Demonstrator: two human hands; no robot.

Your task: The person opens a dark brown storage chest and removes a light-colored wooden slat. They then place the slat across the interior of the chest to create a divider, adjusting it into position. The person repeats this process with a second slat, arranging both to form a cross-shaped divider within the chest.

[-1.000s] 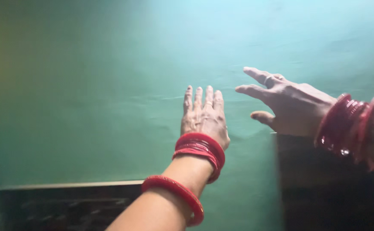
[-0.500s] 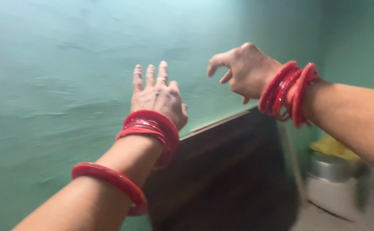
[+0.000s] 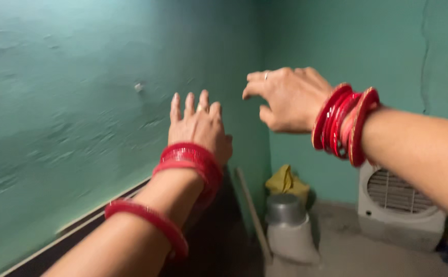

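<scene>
My left hand (image 3: pixel 199 125) is raised in front of the green wall (image 3: pixel 70 102), fingers straight and slightly apart, holding nothing. Red bangles (image 3: pixel 188 161) ring its wrist, and a single red bangle (image 3: pixel 149 220) sits further down the forearm. My right hand (image 3: pixel 285 97) is stretched out to the right of it, fingers curled loosely, also holding nothing. A stack of red bangles (image 3: pixel 344 123) circles its wrist and a ring shows on one finger. Neither hand touches the wall.
A dark board or bed frame (image 3: pixel 218 241) leans along the wall below my arms. In the corner stand a metal pot on a white container (image 3: pixel 288 225), a yellow bag (image 3: pixel 285 182), a wooden stick (image 3: pixel 252 210) and a white air cooler (image 3: pixel 398 205).
The view has swung right, so the room corner, the pot and the cooler have come into sight. Both hands stay raised, and the right hand's fingers have curled in.
</scene>
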